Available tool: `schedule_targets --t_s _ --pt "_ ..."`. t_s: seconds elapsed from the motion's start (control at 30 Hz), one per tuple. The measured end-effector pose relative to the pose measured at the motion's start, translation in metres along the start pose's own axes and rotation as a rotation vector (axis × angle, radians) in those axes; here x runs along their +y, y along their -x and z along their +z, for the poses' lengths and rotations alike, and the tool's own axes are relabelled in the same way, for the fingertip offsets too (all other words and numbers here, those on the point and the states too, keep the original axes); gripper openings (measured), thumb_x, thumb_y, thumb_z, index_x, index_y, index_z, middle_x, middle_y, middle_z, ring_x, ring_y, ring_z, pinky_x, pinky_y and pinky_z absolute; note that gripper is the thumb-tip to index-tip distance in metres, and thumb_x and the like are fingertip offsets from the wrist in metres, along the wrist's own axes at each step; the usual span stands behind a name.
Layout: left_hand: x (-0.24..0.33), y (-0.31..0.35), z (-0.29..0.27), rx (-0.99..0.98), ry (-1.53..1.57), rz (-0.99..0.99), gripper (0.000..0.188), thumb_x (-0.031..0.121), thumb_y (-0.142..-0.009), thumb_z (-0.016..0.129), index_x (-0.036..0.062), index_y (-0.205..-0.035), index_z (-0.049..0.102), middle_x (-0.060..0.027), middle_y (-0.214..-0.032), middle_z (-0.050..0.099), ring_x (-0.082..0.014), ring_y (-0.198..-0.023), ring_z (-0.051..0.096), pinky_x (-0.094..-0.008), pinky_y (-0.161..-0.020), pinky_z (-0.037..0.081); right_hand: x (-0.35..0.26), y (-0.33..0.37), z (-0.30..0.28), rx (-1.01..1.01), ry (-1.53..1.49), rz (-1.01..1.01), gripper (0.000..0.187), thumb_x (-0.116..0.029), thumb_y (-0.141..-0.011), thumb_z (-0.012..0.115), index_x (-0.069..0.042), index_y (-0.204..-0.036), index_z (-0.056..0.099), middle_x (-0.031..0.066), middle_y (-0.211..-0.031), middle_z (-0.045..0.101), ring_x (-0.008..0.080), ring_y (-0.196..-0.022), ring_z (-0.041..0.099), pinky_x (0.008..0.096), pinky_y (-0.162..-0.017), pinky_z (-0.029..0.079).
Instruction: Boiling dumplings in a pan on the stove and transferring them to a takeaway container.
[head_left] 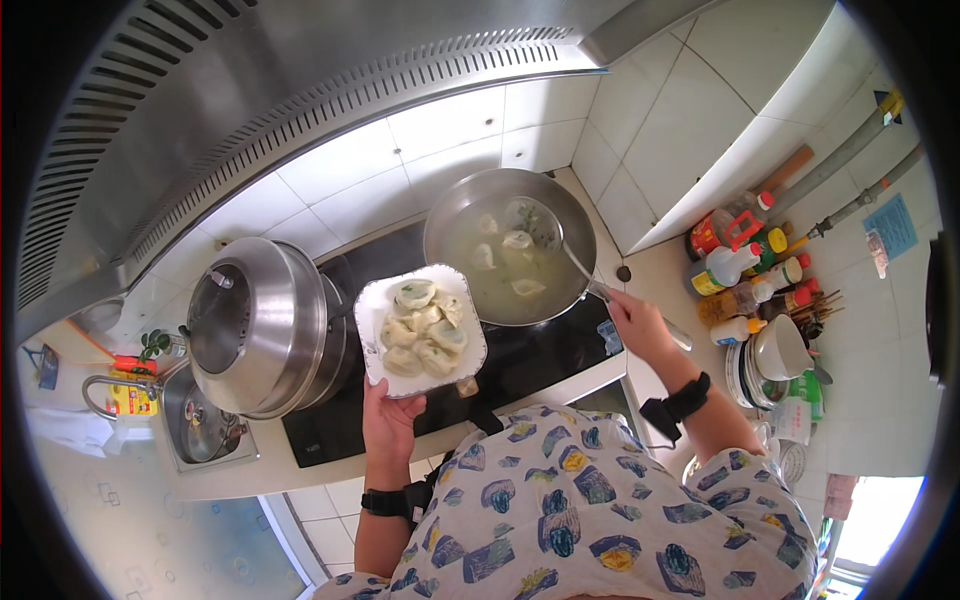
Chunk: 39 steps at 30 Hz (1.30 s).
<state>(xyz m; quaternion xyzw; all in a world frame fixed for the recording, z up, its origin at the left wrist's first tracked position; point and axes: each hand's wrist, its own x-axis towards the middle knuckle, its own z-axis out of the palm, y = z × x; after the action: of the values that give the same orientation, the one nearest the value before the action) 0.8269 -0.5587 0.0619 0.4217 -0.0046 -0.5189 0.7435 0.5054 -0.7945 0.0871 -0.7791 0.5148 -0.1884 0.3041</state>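
Note:
My left hand grips the near edge of a square white plate, its thumb up over the rim. Several cooked dumplings are heaped on the plate. To the right stands a wide steel wok of cloudy, greenish broth, where a few more dumplings float. My right hand is closed round the handle of a ladle, just outside the wok's right rim. The ladle's round bowl lies in the broth at the far side; the wok's long handle shows partly beyond my right hand.
A large lidded steel steamer pot stands left on the black cooktop. A sink with a curved tap is farther left. Bottles and stacked bowls crowd the right counter. The range hood hangs overhead.

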Motion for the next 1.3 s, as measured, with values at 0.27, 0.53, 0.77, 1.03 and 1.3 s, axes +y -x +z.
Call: schedule_targets --t_s 0.27,0.53,0.77,1.03,1.3 --pt "0.002 0.01 0.006 -0.032 -0.007 0.03 0.044 0.02 -0.094 0.046 0.0072 -0.136 0.037 -0.0131 -0.123 0.059 -0.0263 -0.093 0.068 -0.033 -0.069 0.061 -0.046 0.028 0.046 -0.314 -0.495 0.251 0.033 -0.016 -0.096 0.043 -0.008 -0.124 0.059 -0.0039 -0.059 0.045 0.0058 -0.049 0.042 0.0227 -0.046 0.036" --pt "0.008 0.021 -0.001 -0.02 -0.029 0.05 0.045 0.019 -0.095 0.045 0.0062 -0.137 0.035 -0.015 -0.122 0.059 -0.0272 -0.093 0.068 -0.0319 -0.069 0.062 -0.072 0.027 0.036 -0.54 -1.227 0.693 0.021 -0.013 -0.097 0.042 -0.006 -0.112 0.054 -0.003 -0.065 0.042 0.0054 -0.043 0.029 0.0201 -0.037 0.021" --pt "0.01 0.023 0.002 0.003 -0.044 0.066 0.04 0.022 -0.096 0.044 0.0048 -0.132 0.044 -0.0134 -0.118 0.063 -0.0264 -0.091 0.069 -0.0312 -0.066 0.061 -0.055 0.024 0.035 -0.642 -1.546 0.778 0.019 -0.014 -0.099 0.042 -0.009 -0.113 0.053 -0.0033 -0.065 0.04 0.0041 -0.043 0.026 0.0187 -0.037 0.021" --pt "0.008 0.012 0.004 -0.042 -0.045 0.025 0.043 0.02 -0.095 0.046 0.0089 -0.136 0.038 -0.0126 -0.122 0.059 -0.026 -0.094 0.068 -0.0292 -0.069 0.06 -0.069 0.033 0.01 -0.427 -1.255 0.606 0.031 -0.012 -0.098 0.041 -0.007 -0.126 0.052 -0.0052 -0.062 0.038 0.0034 -0.04 0.026 0.0187 -0.035 0.02" --pt "0.0 -0.009 0.021 -0.082 -0.027 -0.031 0.049 0.017 -0.093 0.048 0.0099 -0.14 0.035 -0.0121 -0.123 0.059 -0.0251 -0.094 0.068 -0.0282 -0.068 0.06 -0.065 0.041 -0.004 -0.359 -1.138 0.578 0.032 -0.013 -0.098 0.041 -0.008 -0.128 0.053 -0.0034 -0.064 0.041 0.004 -0.041 0.026 0.0195 -0.036 0.021"
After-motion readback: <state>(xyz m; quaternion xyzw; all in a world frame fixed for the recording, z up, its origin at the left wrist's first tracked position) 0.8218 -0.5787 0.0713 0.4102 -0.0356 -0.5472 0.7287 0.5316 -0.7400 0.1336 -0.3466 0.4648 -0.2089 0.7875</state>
